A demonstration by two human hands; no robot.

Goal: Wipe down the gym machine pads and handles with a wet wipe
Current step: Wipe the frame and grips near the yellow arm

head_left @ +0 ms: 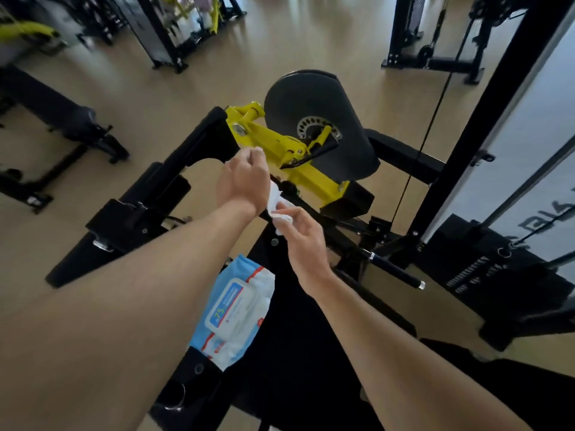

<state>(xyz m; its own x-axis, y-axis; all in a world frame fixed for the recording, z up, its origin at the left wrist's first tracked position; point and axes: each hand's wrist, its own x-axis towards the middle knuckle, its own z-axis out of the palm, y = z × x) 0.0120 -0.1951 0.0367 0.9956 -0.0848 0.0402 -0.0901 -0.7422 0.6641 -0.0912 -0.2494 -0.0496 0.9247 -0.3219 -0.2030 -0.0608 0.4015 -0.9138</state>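
Both my hands hold a white wet wipe (278,203) in the air over the black and yellow gym machine. My left hand (243,179) grips the wipe's upper end with curled fingers, just in front of the yellow arm (280,150). My right hand (303,234) pinches the lower end. Beyond the hands sits the large black roller pad (314,101). A blue and white pack of wet wipes (235,309), lid closed, lies on the black seat pad (298,353) below my forearms.
A black handle with a silver tip (396,272) sticks out to the right of the seat. The weight stack frame with its cable (432,119) rises at the right. Black benches (59,119) and other machines stand on the tan floor at the left and back.
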